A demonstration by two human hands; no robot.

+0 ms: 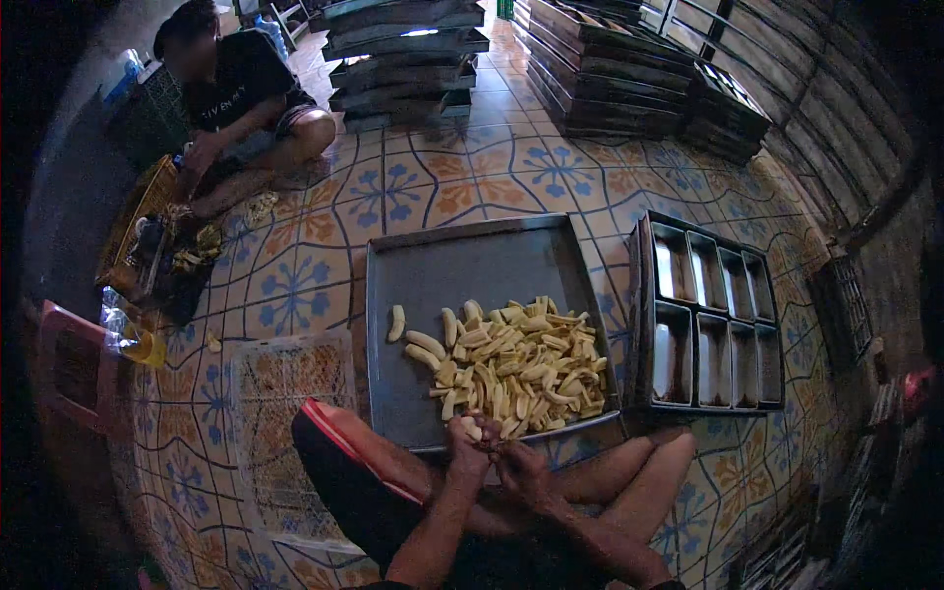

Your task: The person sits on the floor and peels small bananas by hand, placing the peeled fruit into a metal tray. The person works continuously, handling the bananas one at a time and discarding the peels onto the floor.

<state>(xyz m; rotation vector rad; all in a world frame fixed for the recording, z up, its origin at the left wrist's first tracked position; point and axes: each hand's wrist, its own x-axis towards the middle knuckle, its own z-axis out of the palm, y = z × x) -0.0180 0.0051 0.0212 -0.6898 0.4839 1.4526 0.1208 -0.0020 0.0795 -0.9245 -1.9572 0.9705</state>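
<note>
A large square metal tray [472, 273] lies on the tiled floor in front of my crossed legs. Cut pieces of peeled banana [527, 361] are heaped in its right and near part, and several whole peeled bananas [424, 346] lie to the left of the heap. Over the tray's near edge, my left hand [472, 439] is closed around a pale piece that looks like peeled banana. My right hand [522, 466] is right beside it, its fingers bent close to the left hand; whether it holds a small tool cannot be made out.
Right of the tray stands a set of rectangular metal pans [693, 354]. A translucent plastic lid or crate [295, 442] lies at the left. Another person [236, 96] sits at the upper left near a yellow basket [136, 214]. Stacked trays [405, 59] and wooden boxes [605, 74] rise behind.
</note>
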